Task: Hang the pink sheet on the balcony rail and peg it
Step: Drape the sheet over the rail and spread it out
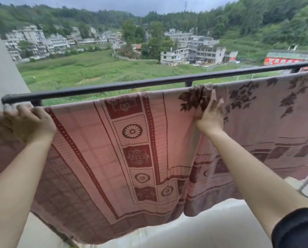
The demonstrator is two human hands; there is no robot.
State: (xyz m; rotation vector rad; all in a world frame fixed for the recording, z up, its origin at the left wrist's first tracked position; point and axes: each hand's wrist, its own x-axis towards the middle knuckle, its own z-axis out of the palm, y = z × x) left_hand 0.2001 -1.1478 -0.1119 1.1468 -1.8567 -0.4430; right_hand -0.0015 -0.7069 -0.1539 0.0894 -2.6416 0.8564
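The pink sheet (103, 140), patterned with dark red borders and flowers, hangs spread along a lower bar just below the black balcony rail (114, 86). My left hand (27, 122) grips the sheet's top edge at the far left, near the rail's end. My right hand (210, 113) pinches a bunched fold of the top edge near the middle. To the right of that hand the sheet continues along the bar to the frame's edge. No pegs are in view.
A pale wall or pillar (3, 77) stands at the left end of the rail. The light balcony ledge (212, 226) lies below the sheet's hanging edge. Beyond the rail are green fields, buildings and wooded hills.
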